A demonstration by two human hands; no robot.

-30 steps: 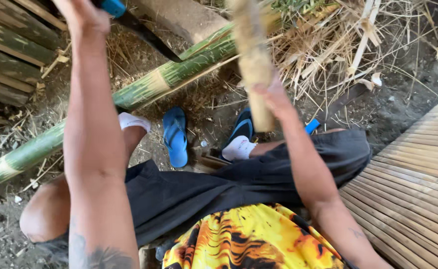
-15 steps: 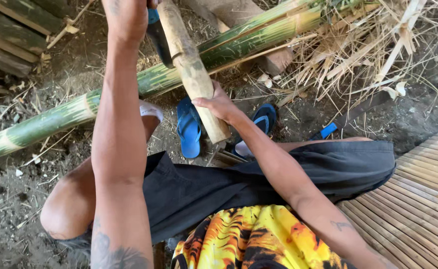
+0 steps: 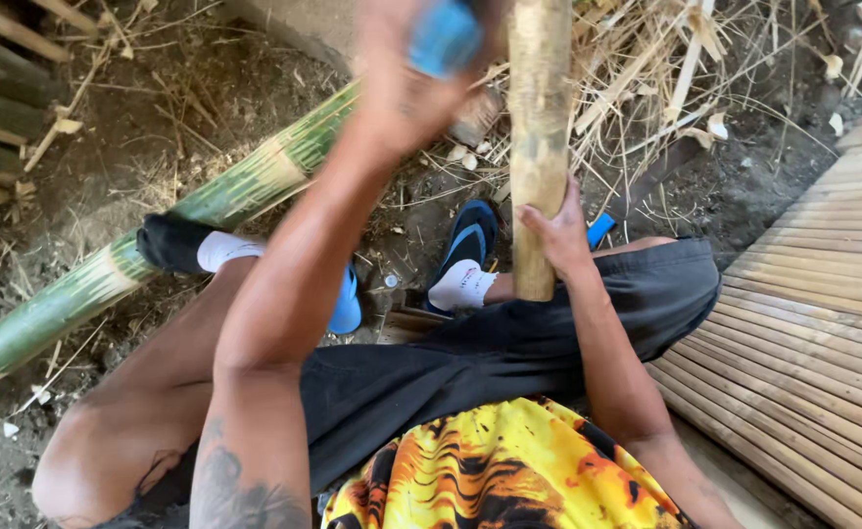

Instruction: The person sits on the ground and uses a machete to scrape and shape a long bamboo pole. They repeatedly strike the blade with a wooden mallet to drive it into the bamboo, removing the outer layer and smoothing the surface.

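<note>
My right hand (image 3: 558, 235) grips a dry tan bamboo piece (image 3: 539, 127) and holds it upright in front of my knees; its lower end sits near my right foot. My left hand (image 3: 407, 88) is raised at the top of the view, blurred by motion, and is shut on a tool with a blue handle (image 3: 446, 34). The tool's blade is out of sight. The left hand is just left of the bamboo piece's upper part. I sit in black shorts and a yellow patterned shirt.
A long green bamboo pole (image 3: 157, 245) lies diagonally on the dirt under my left leg. Blue flip-flops (image 3: 470, 240) and white socks are on my feet. A bamboo slat platform (image 3: 813, 323) is at the right, dry straw (image 3: 666, 69) beyond, stacked bamboo (image 3: 0, 108) top left.
My left hand with the blue-handled tool came down beside the bamboo piece and has swung up again, blurred. My right hand kept hold of the piece, which now stands more upright.
</note>
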